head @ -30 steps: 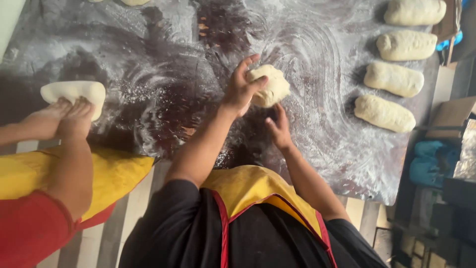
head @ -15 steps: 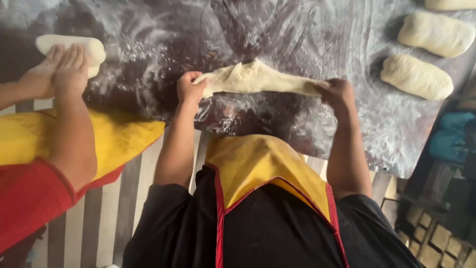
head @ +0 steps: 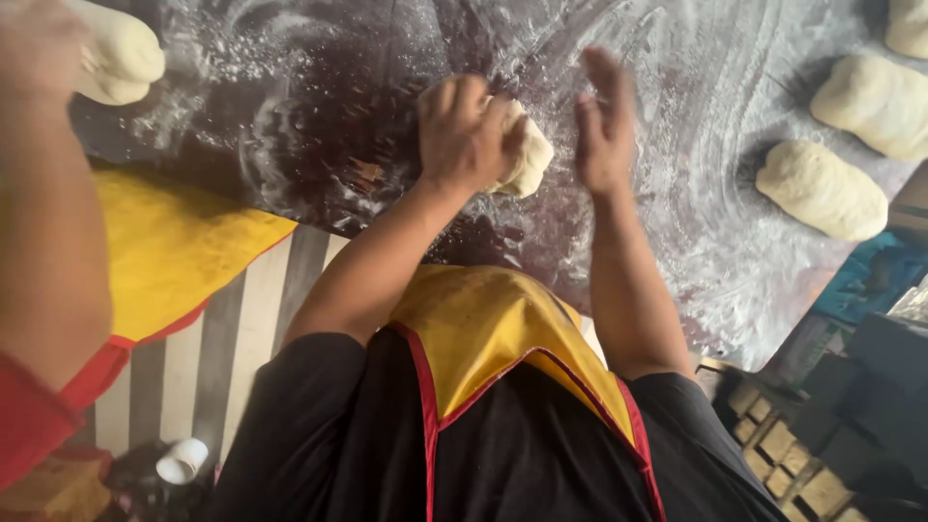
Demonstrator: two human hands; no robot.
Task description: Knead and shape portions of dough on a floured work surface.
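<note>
Your left hand [head: 464, 135] curled around the dough [head: 527, 155], fingers pinching its top, your right hand [head: 601, 126] just beside it, fingers straight, pressed together, floured table [head: 319, 97] underneath

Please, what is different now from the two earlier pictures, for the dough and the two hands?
The pale soft dough piece, stretched long between both hands half a second ago, is bunched again under the left hand. The right hand has let go and is open beside it. The shaped dough loaves still lie on the dark floured table.
</note>
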